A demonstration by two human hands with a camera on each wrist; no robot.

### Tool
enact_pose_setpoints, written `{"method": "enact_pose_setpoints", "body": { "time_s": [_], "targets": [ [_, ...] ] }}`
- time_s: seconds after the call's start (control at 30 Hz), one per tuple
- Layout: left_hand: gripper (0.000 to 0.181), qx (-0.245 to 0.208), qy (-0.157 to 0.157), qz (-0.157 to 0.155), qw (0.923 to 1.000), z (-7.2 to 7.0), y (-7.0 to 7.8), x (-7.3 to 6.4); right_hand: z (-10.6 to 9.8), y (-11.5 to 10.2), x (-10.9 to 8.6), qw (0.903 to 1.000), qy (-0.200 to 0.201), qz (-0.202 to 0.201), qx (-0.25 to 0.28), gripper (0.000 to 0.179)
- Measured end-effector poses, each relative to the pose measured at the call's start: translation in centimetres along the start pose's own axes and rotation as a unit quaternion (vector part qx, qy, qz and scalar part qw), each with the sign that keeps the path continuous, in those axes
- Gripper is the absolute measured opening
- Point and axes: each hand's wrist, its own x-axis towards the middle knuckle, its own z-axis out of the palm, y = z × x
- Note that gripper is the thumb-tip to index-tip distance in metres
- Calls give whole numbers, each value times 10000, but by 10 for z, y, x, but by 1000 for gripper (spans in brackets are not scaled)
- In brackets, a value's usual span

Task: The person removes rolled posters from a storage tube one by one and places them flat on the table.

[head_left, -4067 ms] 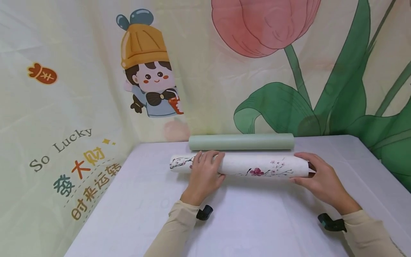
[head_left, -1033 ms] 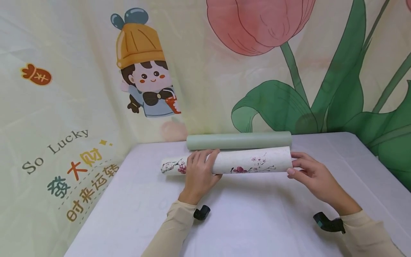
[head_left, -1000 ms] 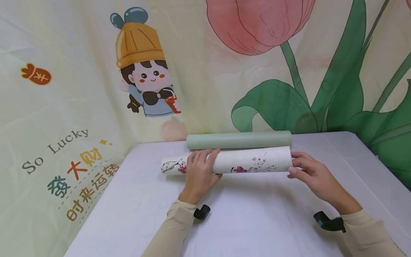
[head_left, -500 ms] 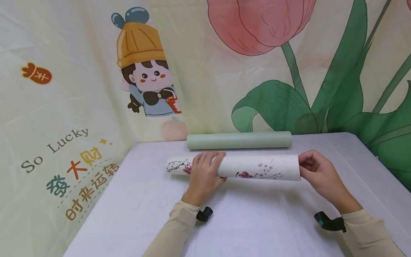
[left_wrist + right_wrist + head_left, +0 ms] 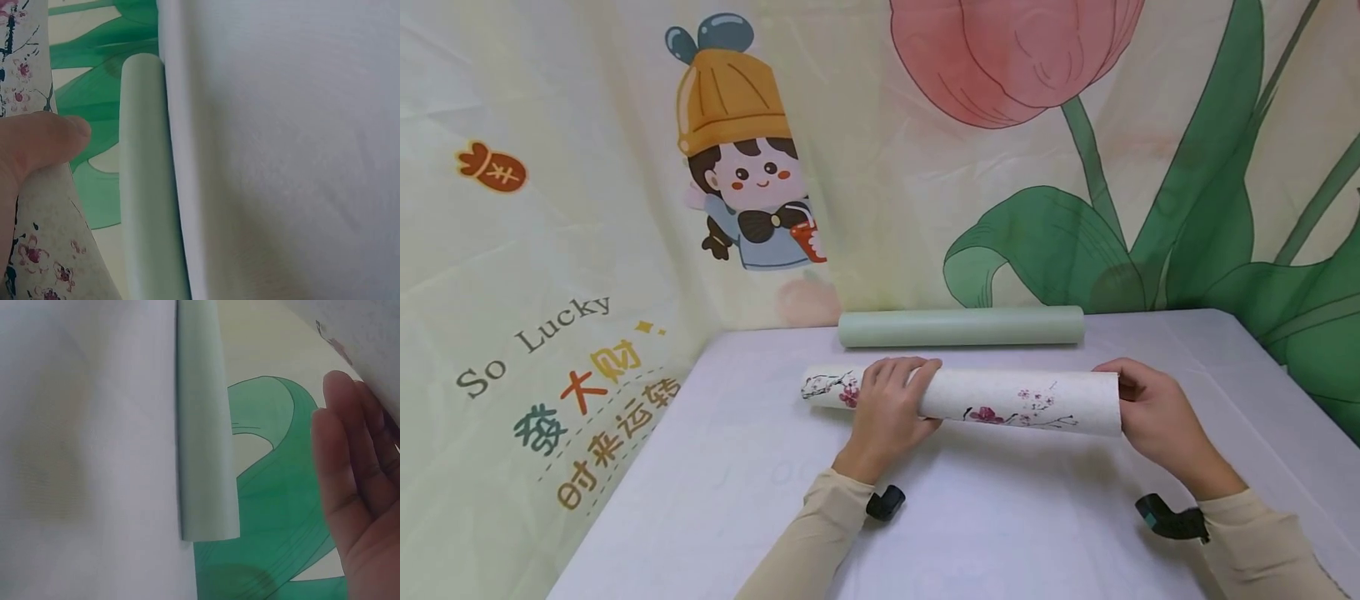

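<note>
A white roll of paper point(image 5: 1022, 402) printed with plum blossom branches lies sideways over the table in the head view, its right end slanting toward me. Around its left part my left hand point(image 5: 891, 408) grips it, fingers over the top; in the left wrist view one digit point(image 5: 56, 140) lies along the printed paper. At the right end my right hand point(image 5: 1172, 425) holds the edge, fingers behind the roll and thumb hidden by it. In the right wrist view its fingers point(image 5: 340, 450) reach to the paper's side.
A pale green roll point(image 5: 962, 327) lies at the back of the white-covered table point(image 5: 970, 533), against the printed backdrop point(image 5: 880, 167) with a tulip and a cartoon child. Black wrist cameras point(image 5: 1172, 518) sit at both cuffs.
The printed roll has moved right and toward me, away from the green roll, its right end swinging nearer. The right hand has gone from fingertips at the end to fingers behind it.
</note>
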Motion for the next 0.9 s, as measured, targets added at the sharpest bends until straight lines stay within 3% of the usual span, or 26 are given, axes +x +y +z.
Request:
{"method": "enact_pose_setpoints", "body": {
  "time_s": [0.37,0.9],
  "targets": [
    [70,27,-123,-66,9999,5,-3,-1,2,-4,0,9955,392,-426,-752,22],
    [69,57,-61,-138,9999,5,-12,-1,-3,-6,1,9965,42,-470,-695,34]
  ]
}}
